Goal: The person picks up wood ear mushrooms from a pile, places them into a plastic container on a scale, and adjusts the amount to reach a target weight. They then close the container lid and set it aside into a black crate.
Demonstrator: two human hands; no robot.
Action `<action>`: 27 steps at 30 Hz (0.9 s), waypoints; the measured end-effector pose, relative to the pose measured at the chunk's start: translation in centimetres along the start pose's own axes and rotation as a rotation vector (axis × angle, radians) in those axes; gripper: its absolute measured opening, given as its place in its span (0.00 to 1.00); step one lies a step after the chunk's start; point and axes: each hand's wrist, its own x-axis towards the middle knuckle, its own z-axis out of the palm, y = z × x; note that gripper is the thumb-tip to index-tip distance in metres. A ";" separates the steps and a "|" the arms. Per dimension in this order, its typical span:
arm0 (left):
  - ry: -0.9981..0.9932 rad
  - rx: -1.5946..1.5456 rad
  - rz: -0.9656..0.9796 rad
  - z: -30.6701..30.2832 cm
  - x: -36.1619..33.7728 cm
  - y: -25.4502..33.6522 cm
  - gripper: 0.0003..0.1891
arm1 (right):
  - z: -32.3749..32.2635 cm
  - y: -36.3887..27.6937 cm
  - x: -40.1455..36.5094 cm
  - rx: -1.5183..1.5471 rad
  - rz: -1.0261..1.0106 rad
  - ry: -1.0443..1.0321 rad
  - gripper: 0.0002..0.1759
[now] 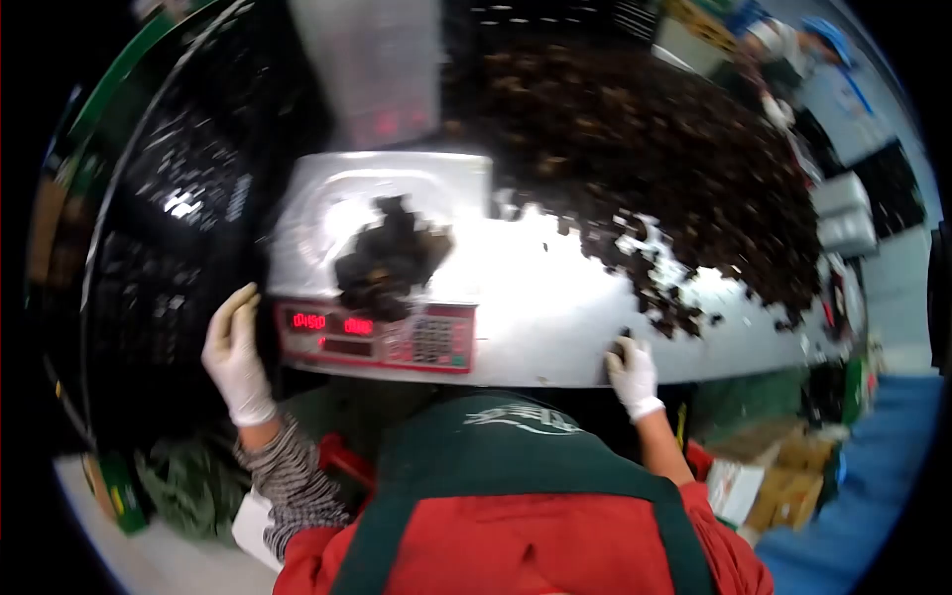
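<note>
My left hand (236,359), in a white glove with yellowed fingertips, is raised beside the left edge of a red-fronted digital scale (397,337). Its fingers point up, loosely bent, with nothing visible in them. A blurred clump of dark, ragged pieces, like dried black fungus (387,260), rests on the scale's metal pan (461,188). At the front edge of the metal table (555,337) is my gloved right hand (633,377), fingers curled in. A small dark piece (626,334) shows at its fingertips.
A large heap of the dark pieces (674,149) covers the table's back and right. Behind the scale stands a blurred translucent container (372,69). Shiny black plastic (178,228) lies left. A co-worker in a blue cap (828,40) is at the far right; cardboard (793,476) lies below.
</note>
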 end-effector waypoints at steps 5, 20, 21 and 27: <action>-0.056 -0.025 -0.006 0.3 -0.1 -2.4 0.13 | 0.3 3.6 1.1 0.144 -0.022 0.297 0.04; -0.096 0.030 0.048 1.7 0.3 -1.8 0.14 | -0.4 1.8 6.4 0.158 0.076 -0.036 0.11; -0.102 0.010 0.064 1.4 0.3 -1.8 0.14 | -1.0 2.4 7.1 0.178 0.085 0.000 0.09; -0.089 0.052 0.022 0.4 -0.6 -3.0 0.14 | -1.1 3.8 12.2 0.088 0.103 0.207 0.14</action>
